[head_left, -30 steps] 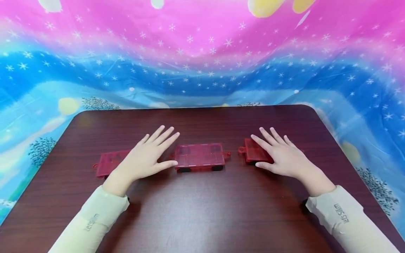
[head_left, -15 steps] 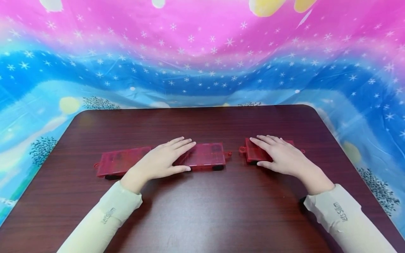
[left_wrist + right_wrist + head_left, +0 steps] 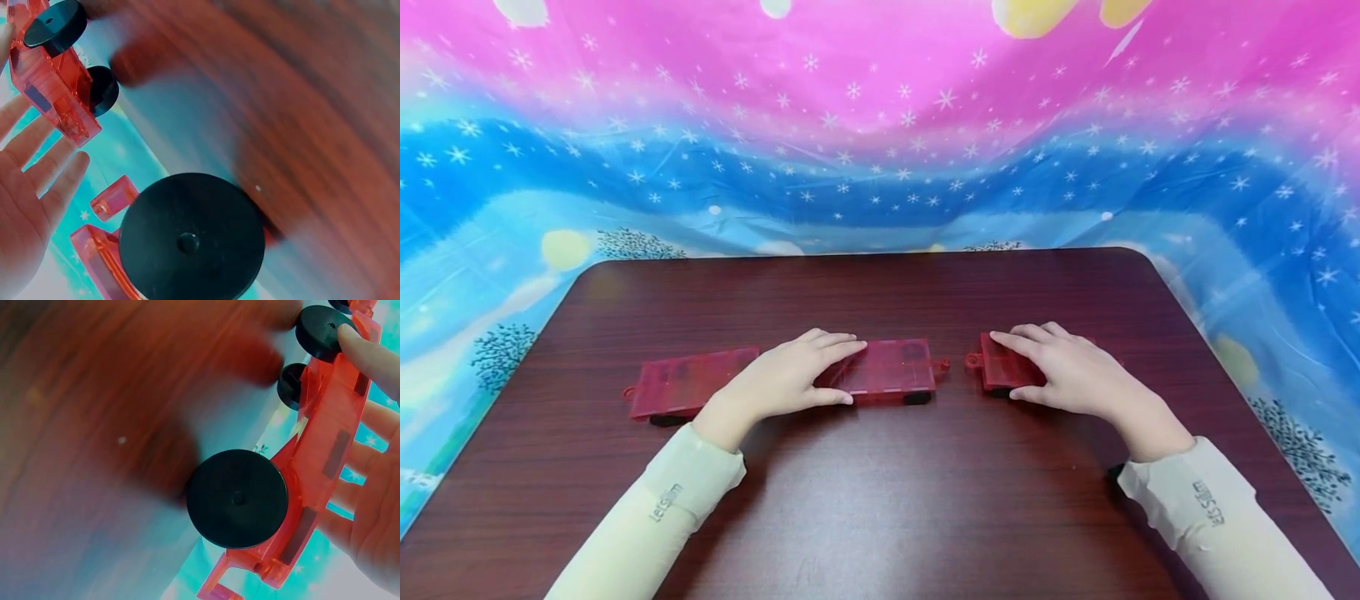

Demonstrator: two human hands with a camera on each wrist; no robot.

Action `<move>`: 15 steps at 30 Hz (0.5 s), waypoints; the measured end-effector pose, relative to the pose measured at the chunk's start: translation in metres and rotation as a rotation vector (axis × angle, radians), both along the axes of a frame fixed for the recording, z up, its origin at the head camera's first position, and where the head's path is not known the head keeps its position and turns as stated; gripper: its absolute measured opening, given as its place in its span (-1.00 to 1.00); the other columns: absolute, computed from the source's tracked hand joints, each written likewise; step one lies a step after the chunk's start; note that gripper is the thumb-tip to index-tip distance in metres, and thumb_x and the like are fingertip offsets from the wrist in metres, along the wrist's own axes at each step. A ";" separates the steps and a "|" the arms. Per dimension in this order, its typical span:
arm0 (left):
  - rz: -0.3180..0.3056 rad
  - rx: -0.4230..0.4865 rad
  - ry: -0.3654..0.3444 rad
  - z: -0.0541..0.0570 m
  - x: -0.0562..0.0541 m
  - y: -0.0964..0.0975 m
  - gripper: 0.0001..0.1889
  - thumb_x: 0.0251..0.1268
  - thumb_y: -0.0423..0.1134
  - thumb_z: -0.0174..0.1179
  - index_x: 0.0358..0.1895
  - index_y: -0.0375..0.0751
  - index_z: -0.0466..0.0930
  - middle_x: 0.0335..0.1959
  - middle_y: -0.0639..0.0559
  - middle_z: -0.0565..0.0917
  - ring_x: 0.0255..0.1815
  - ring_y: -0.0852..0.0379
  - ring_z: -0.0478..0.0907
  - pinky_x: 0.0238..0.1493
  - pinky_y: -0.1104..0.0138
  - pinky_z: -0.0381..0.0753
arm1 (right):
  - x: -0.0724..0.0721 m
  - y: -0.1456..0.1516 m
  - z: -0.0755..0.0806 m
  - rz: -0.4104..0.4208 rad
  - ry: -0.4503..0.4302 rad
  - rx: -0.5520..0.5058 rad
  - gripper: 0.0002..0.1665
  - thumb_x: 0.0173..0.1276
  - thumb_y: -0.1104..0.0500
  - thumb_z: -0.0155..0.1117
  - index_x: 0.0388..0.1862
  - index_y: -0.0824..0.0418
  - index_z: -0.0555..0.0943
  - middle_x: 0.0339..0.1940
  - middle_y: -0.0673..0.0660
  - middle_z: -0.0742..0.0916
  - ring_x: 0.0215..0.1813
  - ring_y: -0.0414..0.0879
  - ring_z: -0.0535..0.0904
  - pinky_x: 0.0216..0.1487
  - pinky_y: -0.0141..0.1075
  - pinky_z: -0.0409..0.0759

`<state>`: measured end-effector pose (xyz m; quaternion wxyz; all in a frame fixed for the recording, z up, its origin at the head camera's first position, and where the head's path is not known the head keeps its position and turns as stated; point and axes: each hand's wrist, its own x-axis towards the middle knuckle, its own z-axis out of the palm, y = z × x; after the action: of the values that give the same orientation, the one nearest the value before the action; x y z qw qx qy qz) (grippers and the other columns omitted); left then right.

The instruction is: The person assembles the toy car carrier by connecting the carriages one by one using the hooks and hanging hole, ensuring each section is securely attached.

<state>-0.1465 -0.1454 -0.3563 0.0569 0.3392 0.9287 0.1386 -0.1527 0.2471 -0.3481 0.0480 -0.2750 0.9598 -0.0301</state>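
Step in hand, as judged: grip two red wagons at frame centre. The left hand (image 3: 790, 375) holds the middle wagon (image 3: 887, 371), thumb on the near side, fingers over the far side. The right hand (image 3: 1071, 375) pinches the right wagon (image 3: 1004, 362) likewise, right of centre. Their facing couplings stand near but apart; the next move calls for keeping these aligned and the wheels level. Both forearms angle inward from the lower corners, palms down.
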 end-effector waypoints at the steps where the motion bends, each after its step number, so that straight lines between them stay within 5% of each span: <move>1: -0.001 0.002 -0.001 0.000 0.000 0.000 -0.21 0.23 0.17 0.33 0.49 0.01 0.32 0.46 -0.03 0.41 0.44 -0.02 0.34 0.34 0.07 0.50 | 0.000 -0.001 0.000 0.003 0.002 -0.003 -0.01 0.15 -0.14 0.50 0.53 -0.01 0.32 0.36 0.25 0.52 0.31 0.21 0.43 0.08 0.24 0.59; 15: -0.010 0.008 -0.033 0.000 -0.002 0.000 -0.27 0.24 0.15 0.33 0.44 -0.02 0.39 0.46 -0.03 0.39 0.43 -0.03 0.33 0.33 0.09 0.51 | 0.003 -0.012 0.003 0.050 0.033 -0.036 0.01 0.11 -0.15 0.53 0.51 0.00 0.34 0.34 0.23 0.54 0.28 0.17 0.45 0.11 0.14 0.61</move>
<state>-0.1485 -0.1458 -0.3563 0.0715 0.3418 0.9254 0.1474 -0.1501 0.2354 -0.3449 0.0278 -0.3002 0.9526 -0.0416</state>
